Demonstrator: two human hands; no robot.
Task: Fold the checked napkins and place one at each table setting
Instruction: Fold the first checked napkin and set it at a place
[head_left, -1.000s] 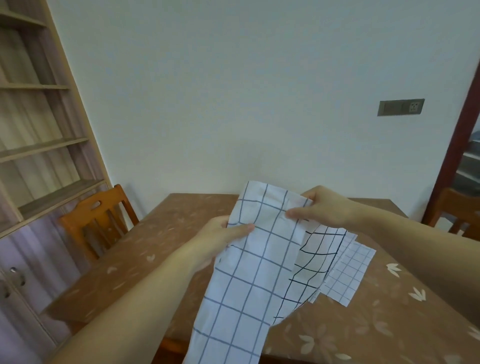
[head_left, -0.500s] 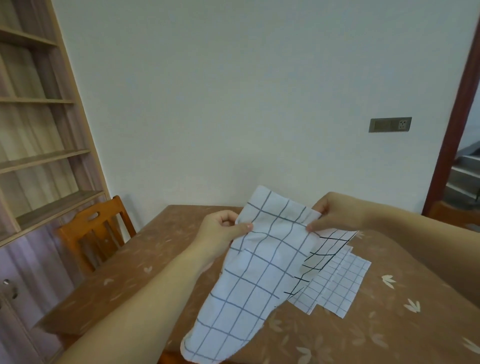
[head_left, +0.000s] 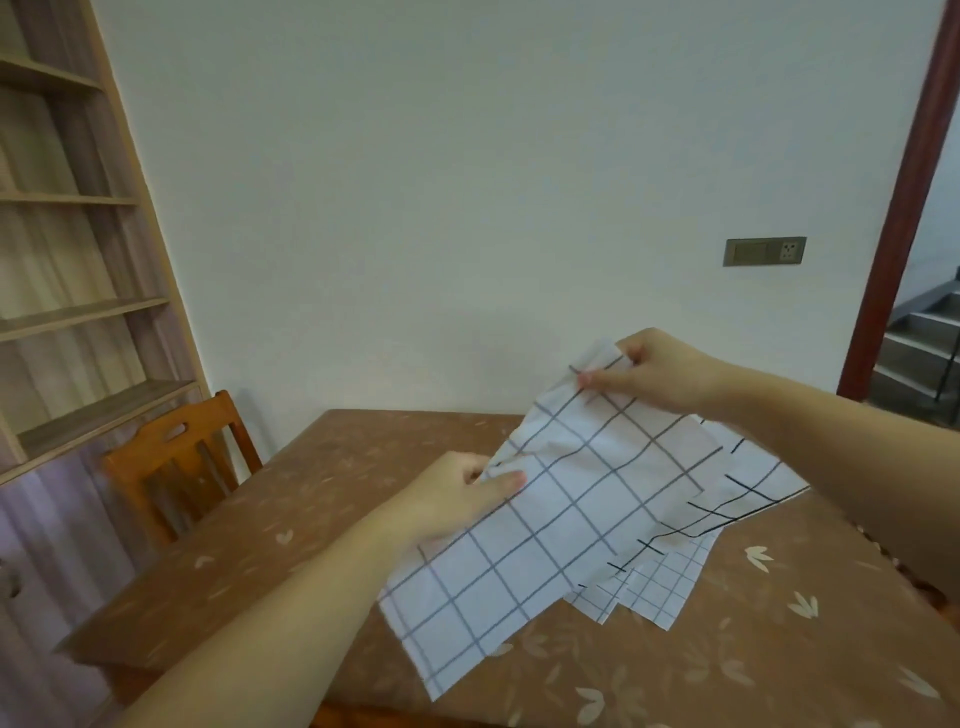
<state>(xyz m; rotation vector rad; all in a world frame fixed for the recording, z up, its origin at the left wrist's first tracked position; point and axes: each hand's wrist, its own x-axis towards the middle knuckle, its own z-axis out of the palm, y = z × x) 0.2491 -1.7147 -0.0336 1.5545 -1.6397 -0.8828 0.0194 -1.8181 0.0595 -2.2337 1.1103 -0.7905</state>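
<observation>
A white napkin with a large grey check (head_left: 550, 525) is stretched above the brown table (head_left: 270, 519). My left hand (head_left: 457, 493) pinches its left edge. My right hand (head_left: 649, 371) pinches its top corner, higher up. The napkin's lower end hangs toward the table's near side. Under it lies a white napkin with black lines (head_left: 748, 488), and beneath that a small-checked napkin (head_left: 660, 587), both flat on the table.
An orange wooden chair (head_left: 176, 462) stands at the table's left side. A wooden shelf unit (head_left: 67, 312) fills the left wall. A dark door frame (head_left: 893, 208) and stairs (head_left: 919, 343) are at the right. A wall socket (head_left: 763, 251) sits behind.
My right hand has lifted its corner up and to the right. The napkin has swung from hanging down to a slanted spread over the table. The camera has tilted up slightly.
</observation>
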